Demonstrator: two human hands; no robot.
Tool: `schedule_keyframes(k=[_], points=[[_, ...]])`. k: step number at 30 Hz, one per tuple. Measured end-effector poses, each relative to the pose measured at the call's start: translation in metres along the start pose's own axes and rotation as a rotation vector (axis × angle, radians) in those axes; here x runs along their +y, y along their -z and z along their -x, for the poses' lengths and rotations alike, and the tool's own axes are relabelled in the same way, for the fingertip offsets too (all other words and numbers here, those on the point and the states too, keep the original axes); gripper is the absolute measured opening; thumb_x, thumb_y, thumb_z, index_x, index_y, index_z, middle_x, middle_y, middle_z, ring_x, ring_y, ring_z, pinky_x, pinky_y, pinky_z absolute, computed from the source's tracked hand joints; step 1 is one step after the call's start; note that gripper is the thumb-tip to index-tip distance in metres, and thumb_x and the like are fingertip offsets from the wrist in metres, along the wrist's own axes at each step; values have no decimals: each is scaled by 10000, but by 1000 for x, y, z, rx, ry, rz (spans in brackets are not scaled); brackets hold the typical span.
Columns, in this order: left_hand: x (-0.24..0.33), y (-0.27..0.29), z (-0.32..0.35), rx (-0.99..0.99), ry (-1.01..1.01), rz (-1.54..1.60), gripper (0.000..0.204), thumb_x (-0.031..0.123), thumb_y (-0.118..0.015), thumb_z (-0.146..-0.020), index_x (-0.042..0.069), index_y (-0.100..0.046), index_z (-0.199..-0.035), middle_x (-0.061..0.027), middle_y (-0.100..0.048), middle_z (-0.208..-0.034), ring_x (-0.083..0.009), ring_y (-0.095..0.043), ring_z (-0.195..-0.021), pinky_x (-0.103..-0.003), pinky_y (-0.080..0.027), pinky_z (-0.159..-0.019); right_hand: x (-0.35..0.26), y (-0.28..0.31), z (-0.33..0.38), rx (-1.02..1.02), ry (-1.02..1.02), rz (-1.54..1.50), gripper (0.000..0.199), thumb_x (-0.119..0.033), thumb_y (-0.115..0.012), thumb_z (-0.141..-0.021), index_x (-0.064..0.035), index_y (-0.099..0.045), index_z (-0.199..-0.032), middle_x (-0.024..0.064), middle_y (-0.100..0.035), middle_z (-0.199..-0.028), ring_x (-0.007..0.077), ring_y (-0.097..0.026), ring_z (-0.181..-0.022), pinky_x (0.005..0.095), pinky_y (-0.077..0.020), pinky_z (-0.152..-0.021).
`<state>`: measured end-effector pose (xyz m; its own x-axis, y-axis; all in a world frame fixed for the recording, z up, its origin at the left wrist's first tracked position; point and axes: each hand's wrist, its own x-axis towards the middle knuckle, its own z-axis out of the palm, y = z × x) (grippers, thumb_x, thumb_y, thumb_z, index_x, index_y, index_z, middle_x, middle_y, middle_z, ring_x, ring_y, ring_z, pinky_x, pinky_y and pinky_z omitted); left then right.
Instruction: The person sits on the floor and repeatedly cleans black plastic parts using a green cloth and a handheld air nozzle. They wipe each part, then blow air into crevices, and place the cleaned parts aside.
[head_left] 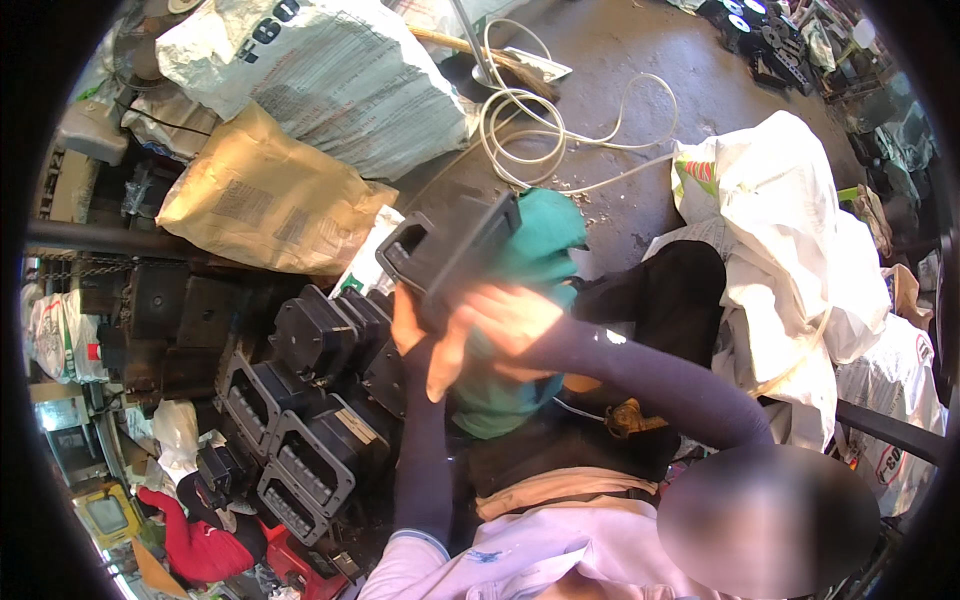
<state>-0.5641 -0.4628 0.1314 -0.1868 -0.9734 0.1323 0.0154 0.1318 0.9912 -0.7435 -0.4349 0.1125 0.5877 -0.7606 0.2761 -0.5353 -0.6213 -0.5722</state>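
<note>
A black plastic housing (455, 245) with a rectangular frame opening at its end is held up in front of me, tilted. My left hand (408, 322) grips it from below at its near left side. My right hand (510, 318) is at its near right side, blurred by motion, and its finger posture cannot be made out. Behind the hands, a green cloth (548, 235) lies over my lap and leg. Left of my left forearm, several similar black housings (315, 335) are stacked close together, some with framed openings (305, 475) facing me.
A brown paper sack (270, 195) and a large white sack (320, 85) lie at the far left. White bags (760, 230) stand on the right. A coiled pale hose (530, 130) and a broom (520, 72) lie on the floor ahead. A red object (300, 565) sits near left.
</note>
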Motion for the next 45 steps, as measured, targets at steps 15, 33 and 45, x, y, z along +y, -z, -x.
schedule_keyframes(k=[15, 33, 45], points=[[75, 3, -38, -68, 292, -760, 1060, 458, -883, -708, -148, -397, -1428, -307, -519, -1398, -322, -521, -1304, -405, -411, -1081, -6, -8, -17, 313, -94, 215, 486, -170, -717, -631, 49, -590, -1046, 181, -612, -1042, 312, -618, -981, 393, -454, -934], [23, 71, -3, -52, 310, -14, 633, 547, -481, -1021, -48, -648, -1157, -62, -686, -1060, -117, -609, -952, -276, -476, -852, -37, 21, 46, 663, -696, -850, 579, -187, -712, -880, -44, -508, -1402, 108, -582, -1285, 238, -525, -1227, 385, -417, -1050], [12, 67, 15, -127, 402, -38, 591, 550, -564, -983, -18, -660, -1113, -52, -676, -1039, -109, -601, -920, -270, -476, -816, -5, 2, -3, 368, -283, 51, 706, -251, -712, -873, 65, -409, -1427, 263, -322, -1544, 446, -291, -1440, 514, -295, -1161]])
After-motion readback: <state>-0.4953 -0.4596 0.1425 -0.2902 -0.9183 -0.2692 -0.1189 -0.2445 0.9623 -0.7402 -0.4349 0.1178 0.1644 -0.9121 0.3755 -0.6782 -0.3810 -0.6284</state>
